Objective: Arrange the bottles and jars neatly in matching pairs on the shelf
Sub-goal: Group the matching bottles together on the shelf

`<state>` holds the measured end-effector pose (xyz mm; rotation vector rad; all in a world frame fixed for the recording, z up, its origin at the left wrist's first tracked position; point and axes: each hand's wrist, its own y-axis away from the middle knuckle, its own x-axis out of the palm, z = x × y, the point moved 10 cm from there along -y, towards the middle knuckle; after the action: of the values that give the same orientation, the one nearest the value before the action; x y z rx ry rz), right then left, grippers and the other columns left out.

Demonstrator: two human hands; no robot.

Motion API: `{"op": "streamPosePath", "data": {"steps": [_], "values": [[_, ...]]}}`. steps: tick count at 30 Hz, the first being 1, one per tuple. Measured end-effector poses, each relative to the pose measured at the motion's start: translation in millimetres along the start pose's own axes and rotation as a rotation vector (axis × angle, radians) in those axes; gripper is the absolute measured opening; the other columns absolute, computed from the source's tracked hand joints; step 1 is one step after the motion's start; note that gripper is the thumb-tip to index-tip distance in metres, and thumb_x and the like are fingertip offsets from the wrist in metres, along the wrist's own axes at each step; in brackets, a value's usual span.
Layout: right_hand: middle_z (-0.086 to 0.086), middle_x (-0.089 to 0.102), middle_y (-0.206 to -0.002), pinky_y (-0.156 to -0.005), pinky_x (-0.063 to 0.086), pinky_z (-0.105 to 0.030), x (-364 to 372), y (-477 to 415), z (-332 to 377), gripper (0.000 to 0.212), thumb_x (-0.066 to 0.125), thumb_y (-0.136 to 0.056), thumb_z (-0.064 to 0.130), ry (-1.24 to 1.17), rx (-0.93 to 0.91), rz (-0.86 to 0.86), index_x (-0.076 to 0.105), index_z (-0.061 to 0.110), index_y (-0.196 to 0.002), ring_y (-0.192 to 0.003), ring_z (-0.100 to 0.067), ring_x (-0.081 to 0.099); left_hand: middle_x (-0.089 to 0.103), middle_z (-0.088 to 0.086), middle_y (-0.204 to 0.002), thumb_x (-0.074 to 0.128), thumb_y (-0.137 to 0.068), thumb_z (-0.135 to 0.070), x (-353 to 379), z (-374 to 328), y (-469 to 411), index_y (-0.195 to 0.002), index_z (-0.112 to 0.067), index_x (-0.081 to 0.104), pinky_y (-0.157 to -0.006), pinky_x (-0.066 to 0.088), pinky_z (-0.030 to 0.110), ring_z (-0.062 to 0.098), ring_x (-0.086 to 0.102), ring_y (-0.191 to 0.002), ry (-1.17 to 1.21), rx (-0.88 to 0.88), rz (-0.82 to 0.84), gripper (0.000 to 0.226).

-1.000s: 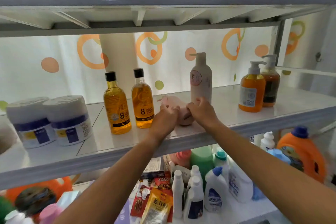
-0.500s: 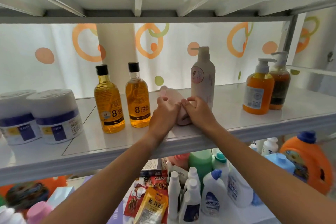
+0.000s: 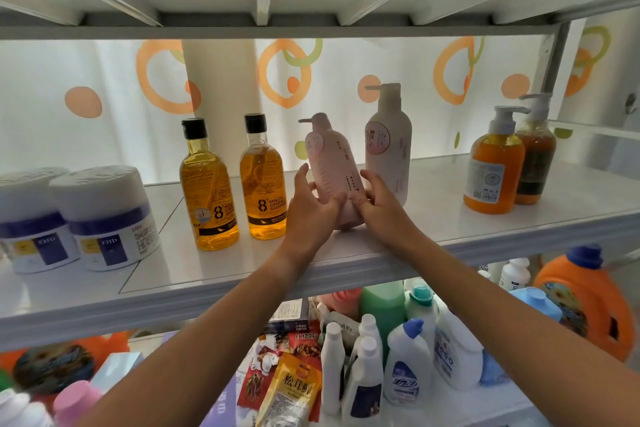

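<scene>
Gripped low in left hand (image 3: 311, 208) and right hand (image 3: 381, 204): pink pump bottle (image 3: 330, 163), tilted toward 11 o'clock on shelf (image 3: 450, 218), at 9 o'clock of twin bottle (image 3: 389, 149). Released crooked, could topple onto ginseng shampoo bottle (image 3: 263, 184).

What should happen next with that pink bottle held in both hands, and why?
Probably tip the pink bottle upright and set it close beside the paler pump bottle. The left hand and right hand hold it low; it leans away from that upright look-alike, with its base near the front edge of the shelf.
</scene>
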<state>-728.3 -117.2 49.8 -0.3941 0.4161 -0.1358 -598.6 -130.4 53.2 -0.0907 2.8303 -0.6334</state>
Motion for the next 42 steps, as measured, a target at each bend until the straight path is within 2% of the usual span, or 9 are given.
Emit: {"op": "streamPosePath", "data": {"steps": [5,11,16,20,25,30,35,39,42], "values": [[-0.006,0.053,-0.137,-0.060,0.047,-0.004,-1,-3,-5,0.046,0.045,-0.100,0.020,-0.024,0.014,-0.016,0.029,0.020,-0.143,-0.103,-0.014,0.057,0.050,0.009,-0.141,0.069,-0.088,-0.021,-3,-7,-1,-0.152,-0.019,0.017,-0.080,0.056,0.030,0.015,0.056,-0.096,-0.038,0.067,-0.011,0.082],[-0.002,0.052,-0.135,-0.062,0.047,-0.006,-5,-2,-1,0.054,0.054,-0.096,0.019,0.005,-0.036,-0.032,0.029,0.022,-0.144,-0.106,-0.010,0.054,0.044,-0.001,-0.141,0.070,-0.086,-0.012,-1,-3,-2,-0.150,-0.022,0.020,-0.065,0.048,0.011,0.012,0.053,-0.105,-0.020,0.091,0.020,0.082],[0.000,0.050,-0.137,-0.081,0.044,-0.011,0,-2,5,0.054,0.052,-0.096,0.009,0.077,-0.077,-0.018,0.029,0.020,-0.144,-0.121,-0.015,0.052,0.043,0.005,-0.145,0.071,-0.077,-0.007,1,-8,-4,-0.149,-0.017,0.027,-0.094,0.054,0.042,0.026,0.052,-0.123,-0.147,0.183,-0.013,0.085],[-0.001,0.049,-0.139,-0.100,0.043,-0.033,3,-3,7,0.054,0.048,-0.096,0.005,0.091,-0.078,0.000,0.028,0.019,-0.144,-0.124,-0.019,0.050,0.039,0.008,-0.145,0.071,-0.079,-0.006,0,-9,-5,-0.150,-0.014,0.026,-0.098,0.051,0.042,0.027,0.050,-0.126,-0.184,0.191,-0.039,0.085],[-0.003,0.054,-0.132,-0.100,0.044,-0.035,8,-9,7,0.047,0.048,-0.096,0.004,0.170,-0.087,-0.020,0.034,0.018,-0.138,-0.116,-0.021,0.055,0.040,0.009,-0.144,0.067,-0.082,-0.001,-1,-12,-5,-0.150,-0.014,0.025,-0.091,0.044,0.021,0.026,0.050,-0.124,-0.209,0.193,-0.061,0.081],[-0.006,0.058,-0.128,-0.090,0.044,-0.026,9,-14,4,0.040,0.049,-0.095,0.006,0.228,-0.057,-0.048,0.040,0.013,-0.134,-0.113,-0.024,0.057,0.039,0.010,-0.143,0.064,-0.083,0.001,-2,-13,-6,-0.151,-0.013,0.023,-0.088,0.037,0.015,0.025,0.048,-0.124,-0.219,0.180,-0.071,0.080],[-0.002,0.061,-0.120,-0.089,0.047,-0.034,-6,-9,5,0.031,0.053,-0.095,0.023,0.379,-0.052,-0.196,0.052,0.017,-0.126,-0.105,-0.020,0.060,0.035,0.009,-0.147,0.065,-0.085,-0.004,0,-11,-5,-0.152,-0.015,0.019,-0.087,0.031,0.008,0.023,0.042,-0.130,-0.214,0.167,-0.056,0.082],[-0.007,0.055,-0.122,-0.087,0.049,-0.030,-53,12,15,0.037,0.065,-0.088,0.023,0.265,-0.129,-0.578,0.053,0.016,-0.122,-0.104,-0.022,0.057,0.032,0.008,-0.152,0.071,-0.085,-0.018,6,3,-9,-0.153,-0.023,0.007,-0.108,0.038,0.038,0.026,0.036,-0.137,-0.127,0.048,0.004,0.093],[-0.010,0.044,-0.135,-0.097,0.048,-0.041,-76,-4,-13,0.065,0.072,-0.082,0.026,0.191,0.043,-0.566,0.037,0.021,-0.137,-0.116,-0.026,0.049,0.050,0.006,-0.141,0.074,-0.083,-0.018,11,16,-14,-0.147,-0.024,0.022,-0.103,0.047,0.043,0.027,0.051,-0.128,-0.064,-0.044,0.055,0.082]]}}
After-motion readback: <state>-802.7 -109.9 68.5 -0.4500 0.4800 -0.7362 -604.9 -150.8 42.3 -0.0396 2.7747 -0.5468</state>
